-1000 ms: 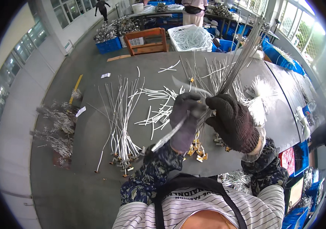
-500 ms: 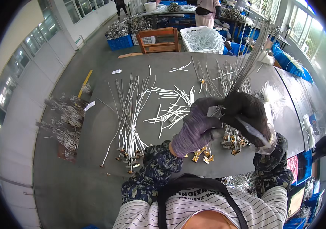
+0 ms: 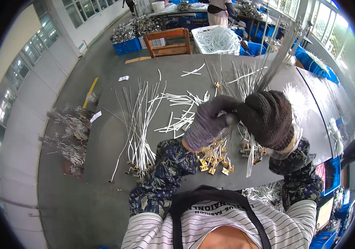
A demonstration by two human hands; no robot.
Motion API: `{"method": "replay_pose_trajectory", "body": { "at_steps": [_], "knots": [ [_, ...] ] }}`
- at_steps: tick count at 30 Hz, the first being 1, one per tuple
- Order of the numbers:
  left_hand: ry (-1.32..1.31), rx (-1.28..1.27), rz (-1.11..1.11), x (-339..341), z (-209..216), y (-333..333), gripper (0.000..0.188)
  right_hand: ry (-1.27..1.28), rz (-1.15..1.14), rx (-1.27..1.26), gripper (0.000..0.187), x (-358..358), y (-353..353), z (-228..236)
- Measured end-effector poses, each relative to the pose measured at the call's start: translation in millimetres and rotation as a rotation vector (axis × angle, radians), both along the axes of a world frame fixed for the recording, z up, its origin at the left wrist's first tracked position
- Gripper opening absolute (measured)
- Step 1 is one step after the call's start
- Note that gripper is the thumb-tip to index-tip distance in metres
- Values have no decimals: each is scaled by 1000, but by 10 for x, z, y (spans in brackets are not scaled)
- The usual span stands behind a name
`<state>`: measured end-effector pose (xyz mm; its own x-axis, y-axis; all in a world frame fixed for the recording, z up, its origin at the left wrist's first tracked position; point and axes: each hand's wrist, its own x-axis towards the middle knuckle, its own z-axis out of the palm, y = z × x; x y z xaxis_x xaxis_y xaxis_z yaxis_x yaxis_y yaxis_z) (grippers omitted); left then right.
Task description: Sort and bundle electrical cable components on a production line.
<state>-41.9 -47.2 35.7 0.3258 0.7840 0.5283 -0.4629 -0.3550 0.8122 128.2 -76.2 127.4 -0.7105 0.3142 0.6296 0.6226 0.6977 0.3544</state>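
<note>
My right hand point(image 3: 267, 119), in a black knit glove, is closed around a bundle of long thin wires point(image 3: 283, 54) that slants up to the far right. Against it, my left hand point(image 3: 211, 121) in a purple-grey glove has thumb and fingers pinched together; what lies between them is hidden. Just below the hands, wires with gold metal end pieces point(image 3: 215, 159) rest on the table, with a darker-ended group point(image 3: 246, 145) to their right. A clear plastic strip point(image 3: 250, 161) hangs under my right hand. Clear plastic also wraps my right wrist.
White-sleeved wires point(image 3: 138, 137) fan out on the grey table point(image 3: 102, 166) at left. Loose white tubes point(image 3: 179, 122) lie mid-table. Beyond stand a wooden chair point(image 3: 168, 50), a white basket of tubing point(image 3: 195, 39) and a blue crate point(image 3: 127, 47). A person point(image 3: 218, 16) stands at the back.
My left fingers have closed into a pinch against my right hand, which has turned into a rounder fist. The wire bundle is blurred by motion. More gold end pieces show below my left hand.
</note>
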Motion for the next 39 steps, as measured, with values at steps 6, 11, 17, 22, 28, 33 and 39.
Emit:
{"method": "replay_pose_trajectory", "body": {
  "at_steps": [6,11,17,22,28,33,39],
  "knots": [
    [816,1055,914,-377,276,279,13,-39,-186,-166,12,206,-9,-96],
    [498,266,542,-95,73,379,8,2,-24,-362,18,362,-17,-281],
    [207,-35,332,304,-122,528,12,114,383,-430,20,114,84,-247],
    [535,-88,460,105,-236,280,14,419,204,-703,21,116,10,-279],
    [347,580,657,-16,68,-280,22,263,-138,-468,27,30,-30,-187],
    [266,210,378,-60,167,-195,29,66,-42,-475,21,16,-83,-115],
    [585,694,559,-94,22,-185,18,639,122,-897,10,99,-27,-188]
  ]
}}
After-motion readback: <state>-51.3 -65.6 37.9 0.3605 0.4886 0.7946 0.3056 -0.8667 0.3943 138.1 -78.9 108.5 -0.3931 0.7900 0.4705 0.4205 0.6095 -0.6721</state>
